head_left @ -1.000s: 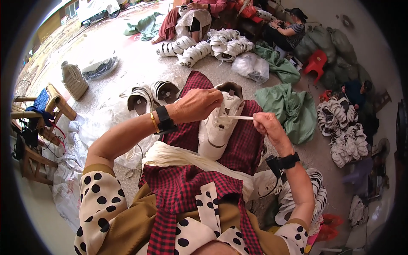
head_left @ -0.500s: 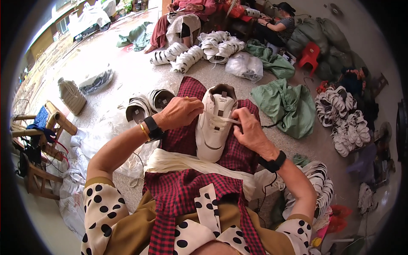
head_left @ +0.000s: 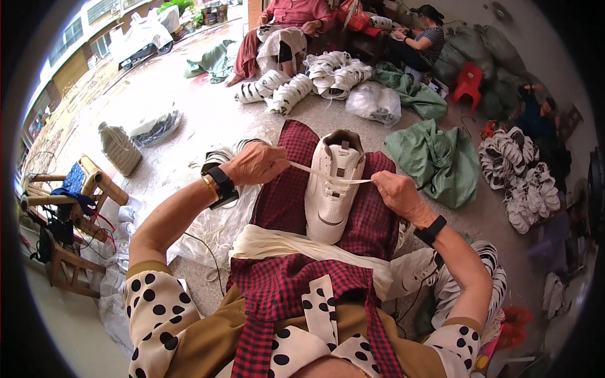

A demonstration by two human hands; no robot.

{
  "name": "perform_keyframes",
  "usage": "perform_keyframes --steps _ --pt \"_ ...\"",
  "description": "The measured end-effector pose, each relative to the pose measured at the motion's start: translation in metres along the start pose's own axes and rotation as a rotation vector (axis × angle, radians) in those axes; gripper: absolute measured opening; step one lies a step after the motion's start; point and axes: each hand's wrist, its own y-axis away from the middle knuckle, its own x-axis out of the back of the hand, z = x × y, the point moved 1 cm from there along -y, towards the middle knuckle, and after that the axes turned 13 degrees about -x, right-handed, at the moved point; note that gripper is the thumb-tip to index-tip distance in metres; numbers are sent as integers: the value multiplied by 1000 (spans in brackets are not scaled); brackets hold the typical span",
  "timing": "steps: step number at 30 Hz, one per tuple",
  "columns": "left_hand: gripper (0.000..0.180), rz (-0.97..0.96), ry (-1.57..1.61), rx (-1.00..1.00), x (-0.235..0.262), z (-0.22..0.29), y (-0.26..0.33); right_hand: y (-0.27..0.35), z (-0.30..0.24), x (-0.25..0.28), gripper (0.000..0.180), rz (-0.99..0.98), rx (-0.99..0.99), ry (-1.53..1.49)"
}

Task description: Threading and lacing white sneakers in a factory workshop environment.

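Lacing status: partly done, judged from the present layout. White sneaker [head_left: 333, 184] lies sole-down on the red checked cloth [head_left: 287, 192] over the person's lap, toe toward the body, directly between the two hands.

Left hand [head_left: 255, 164]: fingers closed together on one end of the flat white lace [head_left: 328, 176], which runs from the fist rightward to the shoe's eyelets. Right hand [head_left: 396, 192]: fingers pinched shut on the other end, just right of the shoe's upper. Both lace ends are held out taut to either side, level with the middle eyelets.

Completed, as far as visible: lace crossings appear in the rows nearer the toe. Remaining, by judgement: the rows toward the shoe's opening look unthreaded, and no knot or bow is visible. Exact row count cannot be read at this size.

Surroundings relative to the hands:
- Below both wrists, across the lap: bundle of loose white laces [head_left: 296, 242].
- Beyond the right hand: green sack [head_left: 441, 157].
- Under the right forearm: striped shoes [head_left: 479, 277].
- Far ahead of both hands: heap of white shoes [head_left: 315, 79], with seated people behind it.
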Motion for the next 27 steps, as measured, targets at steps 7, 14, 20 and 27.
perform_keyframes --steps 7,14,20,27 --pt "20 -163 -390 -140 12 -10 21 31 45 37 11 48 -88 50" --pt "14 72 -498 175 82 -34 111 127 125 158 15 127 -393 398" --pt "18 284 -860 406 178 -44 200 214 176 276 14 226 -580 860" --pt "19 593 -1224 332 202 0 214 197 101 259 19 809 -504 994"
